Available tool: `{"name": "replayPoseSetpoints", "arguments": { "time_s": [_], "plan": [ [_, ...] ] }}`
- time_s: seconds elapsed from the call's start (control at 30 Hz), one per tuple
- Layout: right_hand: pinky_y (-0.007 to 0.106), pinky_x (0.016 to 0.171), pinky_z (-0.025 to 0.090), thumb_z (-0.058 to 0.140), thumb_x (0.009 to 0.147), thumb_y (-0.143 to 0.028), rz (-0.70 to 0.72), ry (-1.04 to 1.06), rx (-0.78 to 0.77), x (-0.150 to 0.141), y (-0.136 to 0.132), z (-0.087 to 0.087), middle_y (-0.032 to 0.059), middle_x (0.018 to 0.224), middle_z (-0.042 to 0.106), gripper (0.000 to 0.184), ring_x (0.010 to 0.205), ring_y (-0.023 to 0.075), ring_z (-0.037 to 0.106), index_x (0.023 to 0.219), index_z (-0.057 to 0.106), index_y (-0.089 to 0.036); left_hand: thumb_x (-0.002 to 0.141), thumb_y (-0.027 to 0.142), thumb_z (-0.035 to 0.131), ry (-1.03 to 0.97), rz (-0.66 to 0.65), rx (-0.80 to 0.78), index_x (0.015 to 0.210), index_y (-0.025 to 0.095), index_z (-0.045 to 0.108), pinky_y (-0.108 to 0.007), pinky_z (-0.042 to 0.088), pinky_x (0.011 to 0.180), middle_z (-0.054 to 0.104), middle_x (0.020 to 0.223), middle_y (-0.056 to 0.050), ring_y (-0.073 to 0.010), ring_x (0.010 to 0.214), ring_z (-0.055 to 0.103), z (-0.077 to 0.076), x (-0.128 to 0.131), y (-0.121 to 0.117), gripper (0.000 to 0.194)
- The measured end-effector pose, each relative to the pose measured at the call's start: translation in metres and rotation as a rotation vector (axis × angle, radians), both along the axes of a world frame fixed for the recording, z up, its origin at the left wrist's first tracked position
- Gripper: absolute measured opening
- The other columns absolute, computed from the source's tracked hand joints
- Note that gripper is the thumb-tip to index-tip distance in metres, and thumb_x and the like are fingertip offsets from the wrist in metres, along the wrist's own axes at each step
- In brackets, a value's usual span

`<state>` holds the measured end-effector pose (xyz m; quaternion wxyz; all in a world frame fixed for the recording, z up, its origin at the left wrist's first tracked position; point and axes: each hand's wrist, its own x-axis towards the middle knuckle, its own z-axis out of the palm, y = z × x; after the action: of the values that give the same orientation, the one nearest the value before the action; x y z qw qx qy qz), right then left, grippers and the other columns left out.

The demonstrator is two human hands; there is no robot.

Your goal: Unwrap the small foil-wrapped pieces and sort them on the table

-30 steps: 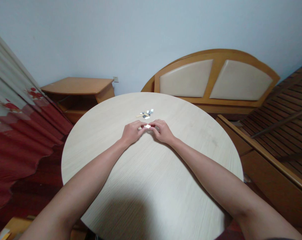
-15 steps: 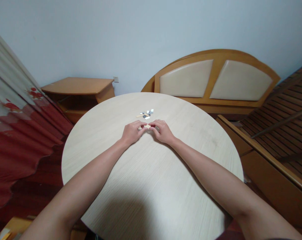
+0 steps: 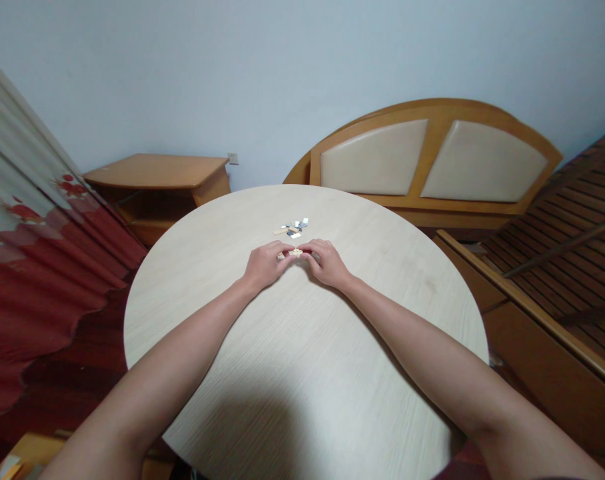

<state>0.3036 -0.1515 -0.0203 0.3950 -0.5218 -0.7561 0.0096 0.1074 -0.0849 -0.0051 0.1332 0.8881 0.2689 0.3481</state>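
My left hand (image 3: 265, 265) and my right hand (image 3: 327, 263) meet near the middle of a round pale wood table (image 3: 207, 320). Their fingertips pinch a small cream plastic piece (image 3: 295, 253), mostly hidden by my fingers. Just beyond my hands lies a small pile of flat pieces (image 3: 293, 228) in white, grey, dark blue and tan, including a long tan strip (image 3: 281, 231). Neither hand touches the pile. The pieces are too small to identify exactly.
A wooden bedside cabinet (image 3: 157, 183) stands behind the table at left, and a padded cream headboard (image 3: 432, 157) stands behind it at right. A red and white curtain (image 3: 42, 280) hangs at left. A slatted wooden bed frame (image 3: 557, 267) lies at right.
The pinched piece showed a brighter white face a second ago and now looks cream, so it appears to have turned. My hands have stayed almost in place.
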Motion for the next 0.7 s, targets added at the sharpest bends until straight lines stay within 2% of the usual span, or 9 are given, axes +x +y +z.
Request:
{"name": "replayPoseSetpoints", "arguments": {
  "time_s": [0.33,0.7],
  "plan": [
    [0.039,0.087,0.042,0.055,0.096,-0.029,-0.010,0.021,0.040,-0.0011,-0.0031,0.0022,0.0085,0.096,0.072,0.023,0.091,0.0241,0.063,0.110,0.070,-0.018,0.092,0.030,0.069,-0.016,0.005,-0.011,0.104,0.020,0.076,-0.027,0.049,0.073,0.077,0.094,-0.005,-0.0159,0.078,0.067,0.0016,-0.0004,-0.0009,0.017],
    [0.040,0.088,0.042,0.053,0.098,-0.031,-0.031,-0.001,0.015,-0.0005,-0.0013,0.0011,0.0085,0.095,0.072,0.022,0.092,0.0245,0.063,0.108,0.070,-0.020,0.092,0.031,0.069,-0.033,-0.015,-0.013,0.103,0.021,0.076,-0.027,0.050,0.074,0.077,0.093,-0.004,-0.0164,0.079,0.067,0.0019,-0.0001,-0.0014,0.016]
  ]
}}
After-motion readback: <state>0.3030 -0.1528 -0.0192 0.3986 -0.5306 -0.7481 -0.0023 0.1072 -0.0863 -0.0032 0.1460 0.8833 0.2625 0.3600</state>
